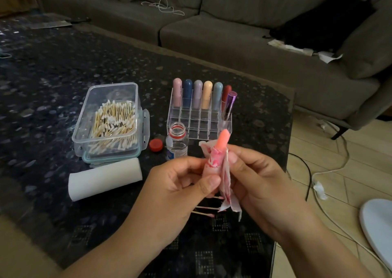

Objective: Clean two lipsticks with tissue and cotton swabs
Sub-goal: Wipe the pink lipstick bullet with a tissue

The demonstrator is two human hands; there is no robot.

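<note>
- Left hand (182, 184) has thumb and fingers curled round the lower part of a lipstick (222, 141), held upright above the near edge of the table (53, 65); the coral tip stands bare above the grip.
- Right hand (256, 176) pinches a pink-stained tissue (226, 184) against the lipstick's side, with what looks like a thin cotton swab (227, 158) alongside; tissue tail hangs loose below.
- Risk: the exposed tip is soft. Squeezing or twisting the tissue hard could snap or dent it.
- Risk: the tissue is already heavily stained. Wiping with the same patch would likely smear colour back on, and onto the fingers.
- Risk: open bottle (177, 142) sits just beyond the hands, red cap (156, 145) off beside it; a forward swing of the hand could tip it.
- Used swabs (203, 208) lie on the table under the hands, stained ends down; may mark the surface.
- Swab box (110, 120), tissue roll (105, 179) and rack of lipsticks (200, 112) sit behind, within reach.
</note>
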